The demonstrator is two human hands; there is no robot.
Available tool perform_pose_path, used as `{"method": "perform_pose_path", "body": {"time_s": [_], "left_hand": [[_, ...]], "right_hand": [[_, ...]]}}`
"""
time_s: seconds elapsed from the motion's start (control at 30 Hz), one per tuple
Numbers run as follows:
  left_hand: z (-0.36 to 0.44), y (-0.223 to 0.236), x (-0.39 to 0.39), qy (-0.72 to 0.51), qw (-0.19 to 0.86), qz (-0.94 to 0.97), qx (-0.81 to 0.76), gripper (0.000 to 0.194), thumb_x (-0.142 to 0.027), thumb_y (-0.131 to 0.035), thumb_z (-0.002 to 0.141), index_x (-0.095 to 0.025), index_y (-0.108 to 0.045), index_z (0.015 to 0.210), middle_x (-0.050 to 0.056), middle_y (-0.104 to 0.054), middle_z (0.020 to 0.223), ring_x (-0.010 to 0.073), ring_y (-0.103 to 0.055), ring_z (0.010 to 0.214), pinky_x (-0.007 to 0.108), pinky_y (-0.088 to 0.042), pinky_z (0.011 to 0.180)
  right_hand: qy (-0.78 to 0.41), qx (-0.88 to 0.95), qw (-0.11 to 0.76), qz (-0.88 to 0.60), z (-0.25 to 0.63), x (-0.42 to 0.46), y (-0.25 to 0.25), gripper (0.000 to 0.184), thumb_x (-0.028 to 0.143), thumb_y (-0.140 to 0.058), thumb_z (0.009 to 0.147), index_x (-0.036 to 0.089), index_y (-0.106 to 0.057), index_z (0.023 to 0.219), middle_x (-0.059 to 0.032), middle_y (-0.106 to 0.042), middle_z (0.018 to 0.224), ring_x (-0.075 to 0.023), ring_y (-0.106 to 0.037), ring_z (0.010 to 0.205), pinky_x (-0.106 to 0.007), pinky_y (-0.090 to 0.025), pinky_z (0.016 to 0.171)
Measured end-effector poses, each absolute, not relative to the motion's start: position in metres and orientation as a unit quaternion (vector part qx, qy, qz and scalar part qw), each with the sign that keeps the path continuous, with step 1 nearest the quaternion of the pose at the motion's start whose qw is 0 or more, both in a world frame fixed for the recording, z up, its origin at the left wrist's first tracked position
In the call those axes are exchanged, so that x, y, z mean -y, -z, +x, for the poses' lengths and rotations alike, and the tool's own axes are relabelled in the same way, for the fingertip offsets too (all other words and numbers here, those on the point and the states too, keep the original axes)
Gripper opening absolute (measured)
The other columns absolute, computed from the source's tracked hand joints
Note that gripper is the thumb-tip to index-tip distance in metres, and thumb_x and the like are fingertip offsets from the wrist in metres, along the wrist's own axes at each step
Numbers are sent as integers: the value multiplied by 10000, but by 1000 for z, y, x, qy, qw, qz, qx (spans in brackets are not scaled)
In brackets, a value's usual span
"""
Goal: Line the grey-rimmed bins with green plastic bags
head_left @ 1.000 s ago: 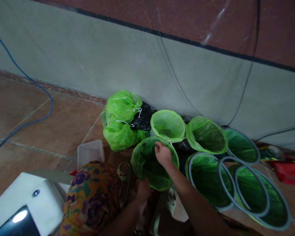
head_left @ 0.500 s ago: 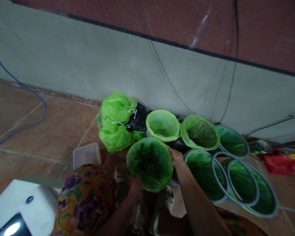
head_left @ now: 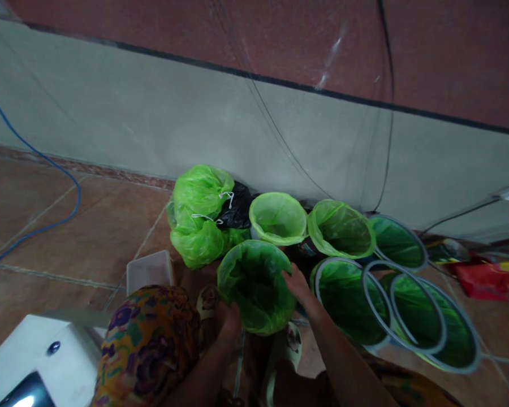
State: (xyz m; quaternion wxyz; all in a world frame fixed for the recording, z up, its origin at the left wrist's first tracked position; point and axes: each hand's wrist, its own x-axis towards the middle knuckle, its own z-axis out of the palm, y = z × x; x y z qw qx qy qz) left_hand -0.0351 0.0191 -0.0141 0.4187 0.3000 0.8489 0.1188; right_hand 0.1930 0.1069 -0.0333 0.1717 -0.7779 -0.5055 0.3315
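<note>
Thin, limp green bin liner (head_left: 257, 285) over a small bin — light, slippery, best pinched at the rim; left hand (head_left: 229, 316) and right hand (head_left: 296, 282) apart, gripping opposite edges.

L hand (head_left: 229, 314) low, fingers curled, knuckles up, forearm running in from bottom centre. R hand (head_left: 296, 281) further fwd, palm down, fingers bent inward, wrist straight, forearm angled up from bottom right. Both arms bare, hands apart
</note>
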Motion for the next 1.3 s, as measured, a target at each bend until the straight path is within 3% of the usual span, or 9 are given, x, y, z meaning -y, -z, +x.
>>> {"method": "perform_pose_path", "body": {"time_s": [0.17,0.27,0.47,0.57,0.73,0.9,1.0,1.17,1.3], "left_hand": [[-34,19,-20,-127,441,256,-851,285,-163,-541,915,-138,-665,1171,209,-752,1222,308,-739,1125,353,-585,906],[-34,20,-15,-146,437,241,-854,419,-196,-606,898,-129,-562,1310,205,-726,1281,286,-721,1160,335,-572,952],[-52,-1,-39,-219,234,329,-888,608,-318,-590,926,-102,-415,1466,250,-584,1450,337,-538,1399,445,-469,1117],[-58,-21,-87,-197,229,400,-866,535,-319,-528,970,-45,-509,1428,278,-583,1443,343,-559,1372,442,-440,1135],[-58,-28,-158,-67,267,551,-787,465,-320,-427,1033,-152,-568,1443,172,-657,1425,283,-629,1301,359,-491,1045],[-61,-16,-170,-10,268,607,-748,336,-334,-458,1024,-203,-760,1091,131,-790,1129,270,-733,1093,337,-531,908],[-62,-11,-166,-5,233,638,-734,299,-285,-466,1014,-176,-729,1108,145,-768,1132,278,-719,1103,339,-530,886],[-60,-7,-159,4,200,687,-699,302,-127,-414,986,-152,-659,1160,152,-735,1124,263,-694,1115,345,-519,917],[-53,-15,-159,-20,203,663,-721,344,-53,-510,881,-141,-631,1191,143,-733,1160,258,-675,1151,343,-495,995]], "right_hand": [[-183,559,120,-800,178,-112,14,595,302,-583,917,44,-514,1448,-240,-632,1365,-340,-586,1300,-421,-466,1075],[-158,653,146,-726,146,-127,-3,459,259,-526,955,108,-586,1385,-184,-641,1366,-295,-565,1304,-386,-429,1113],[-206,745,-15,-635,82,-148,-5,426,213,-515,971,204,-609,1386,-129,-636,1393,-295,-558,1280,-417,-425,1088],[-207,723,-75,-655,75,-152,10,452,194,-488,985,241,-579,1426,-135,-587,1463,-326,-504,1347,-482,-419,1088],[-232,698,-115,-668,77,-152,34,499,190,-469,1000,235,-514,1495,-173,-541,1506,-348,-459,1407,-552,-400,1112],[-250,676,-135,-680,80,-150,58,558,130,-414,991,224,-464,1538,-196,-556,1479,-350,-504,1370,-578,-430,1084],[-270,657,-152,-687,83,-149,72,598,97,-410,974,209,-433,1560,-206,-542,1493,-358,-513,1372,-586,-450,1065],[-288,649,-156,-687,84,-144,71,566,123,-534,934,158,-519,1499,-225,-576,1465,-381,-558,1339,-533,-499,1017],[-290,674,-103,-671,90,-145,41,315,171,-622,902,161,-745,1192,-177,-752,1171,-322,-713,1092,-384,-559,870]]}}
